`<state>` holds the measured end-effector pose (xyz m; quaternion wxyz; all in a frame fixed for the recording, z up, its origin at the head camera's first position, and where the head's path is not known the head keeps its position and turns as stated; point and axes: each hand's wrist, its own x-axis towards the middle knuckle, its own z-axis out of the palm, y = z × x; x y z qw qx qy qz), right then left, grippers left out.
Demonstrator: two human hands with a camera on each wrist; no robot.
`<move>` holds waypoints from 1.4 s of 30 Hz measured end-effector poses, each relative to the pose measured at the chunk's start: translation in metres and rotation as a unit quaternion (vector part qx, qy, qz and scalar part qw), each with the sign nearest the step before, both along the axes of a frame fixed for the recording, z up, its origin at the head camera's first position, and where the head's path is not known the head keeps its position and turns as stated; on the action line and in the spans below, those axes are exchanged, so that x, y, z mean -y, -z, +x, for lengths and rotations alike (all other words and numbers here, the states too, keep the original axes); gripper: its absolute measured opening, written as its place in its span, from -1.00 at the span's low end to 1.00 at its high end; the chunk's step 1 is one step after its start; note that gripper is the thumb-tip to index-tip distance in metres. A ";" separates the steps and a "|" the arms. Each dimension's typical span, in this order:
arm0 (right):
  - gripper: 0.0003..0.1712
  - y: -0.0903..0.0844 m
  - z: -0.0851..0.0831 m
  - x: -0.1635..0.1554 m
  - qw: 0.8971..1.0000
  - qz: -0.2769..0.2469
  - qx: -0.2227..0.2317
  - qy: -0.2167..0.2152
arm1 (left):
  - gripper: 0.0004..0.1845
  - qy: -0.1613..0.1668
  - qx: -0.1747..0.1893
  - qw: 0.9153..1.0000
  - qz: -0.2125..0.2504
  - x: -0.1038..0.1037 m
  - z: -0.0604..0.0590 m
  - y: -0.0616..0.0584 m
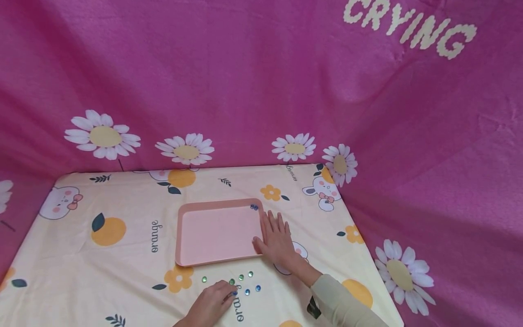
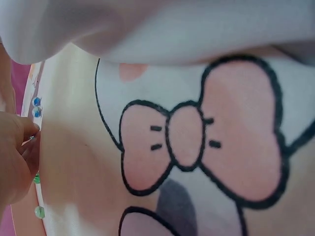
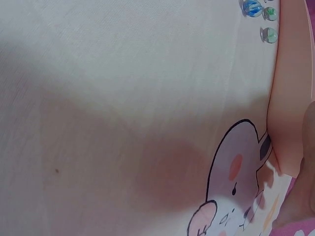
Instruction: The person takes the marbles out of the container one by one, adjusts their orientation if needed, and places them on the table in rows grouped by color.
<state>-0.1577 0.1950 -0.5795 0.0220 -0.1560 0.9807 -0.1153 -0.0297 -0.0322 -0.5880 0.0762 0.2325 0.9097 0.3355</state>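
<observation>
- Left hand (image 1: pixel 212 303) down on the cloth at the near edge, fingers curled over the glass beads (image 1: pixel 245 284), fingertips pinching or touching a blue one (head view too small to settle which).
- Beads scattered just right of and beyond those fingertips, green and blue, all near the front rim of the pink tray (image 1: pixel 192 262); two more blue beads (image 1: pixel 254 207) in the tray's far right corner.
- Right hand (image 1: pixel 277 238) flat, fingers straight and spread, pressed against the tray's right rim, holding nothing.
- Tray's long axis running left to right, straight ahead of the left hand, which is nearer the loose beads.
</observation>
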 end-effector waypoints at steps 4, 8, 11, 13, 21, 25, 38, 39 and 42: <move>-0.08 -0.001 0.000 0.000 1.000 -0.007 -0.003 -0.003 | -0.81 -0.001 -0.011 1.000 -0.003 0.000 0.000 0.002; -0.08 -0.001 0.001 0.001 1.000 -0.011 0.000 -0.002 | -0.82 -0.003 -0.022 1.000 -0.005 0.000 0.002 0.001; -0.07 0.000 0.000 0.000 1.000 -0.007 0.000 0.001 | -0.82 -0.003 -0.026 1.000 -0.009 0.000 0.003 0.000; -0.07 0.001 0.000 0.000 1.000 -0.007 -0.002 0.001 | -0.81 -0.002 -0.029 1.000 -0.013 0.000 0.003 0.001; -0.06 0.000 0.000 0.000 1.000 -0.005 0.003 0.004 | -0.79 0.002 -0.030 0.999 -0.019 -0.001 0.003 0.003; -0.06 0.000 0.000 0.000 1.000 0.000 0.004 0.005 | -0.79 0.001 -0.017 1.000 -0.026 -0.002 0.002 0.003; -0.07 0.000 0.000 0.001 1.000 0.002 -0.002 0.006 | -0.78 -0.030 -0.057 0.998 0.015 -0.003 0.002 0.001; -0.07 0.000 0.000 0.001 1.000 0.002 -0.001 0.006 | -0.78 -0.034 -0.064 0.997 0.024 -0.003 0.001 0.001; -0.07 0.001 0.000 0.000 1.000 0.000 -0.005 0.006 | -0.77 -0.045 -0.083 0.994 0.047 -0.004 -0.003 0.001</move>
